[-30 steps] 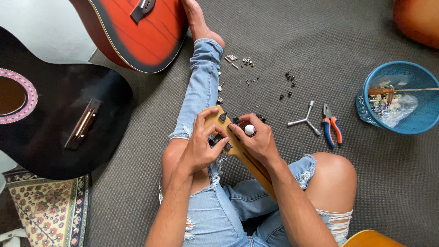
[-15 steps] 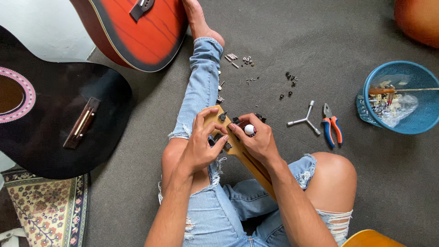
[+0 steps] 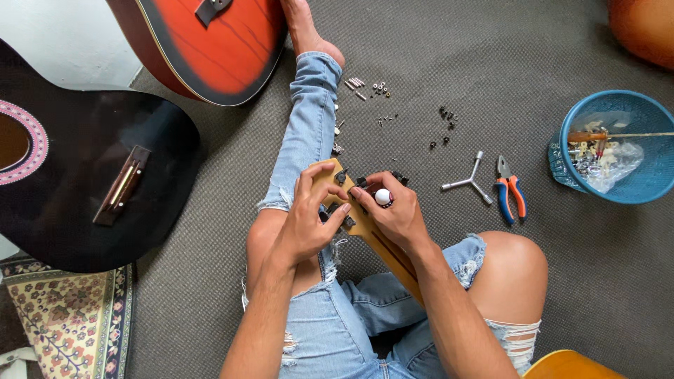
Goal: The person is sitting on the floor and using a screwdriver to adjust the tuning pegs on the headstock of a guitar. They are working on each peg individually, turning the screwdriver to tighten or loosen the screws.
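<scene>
Hands are gripping a headstock [image 3: 342, 184] over the lap: left hand [image 3: 309, 221] clasping its edge, right hand [image 3: 393, 210] apparently pinching a white peg [image 3: 382, 197]. Pliers [image 3: 509, 191] are lying near a blue basket [image 3: 562, 168].

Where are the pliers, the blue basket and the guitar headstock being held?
pliers [image 3: 510, 193], head view, on the orange and blue handles.
blue basket [image 3: 562, 172], head view, on its left wall.
guitar headstock [image 3: 362, 223], head view, on the bare wood between the hands.

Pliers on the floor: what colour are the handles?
The pliers have blue handles with orange inner grips, seen in the head view.
</scene>
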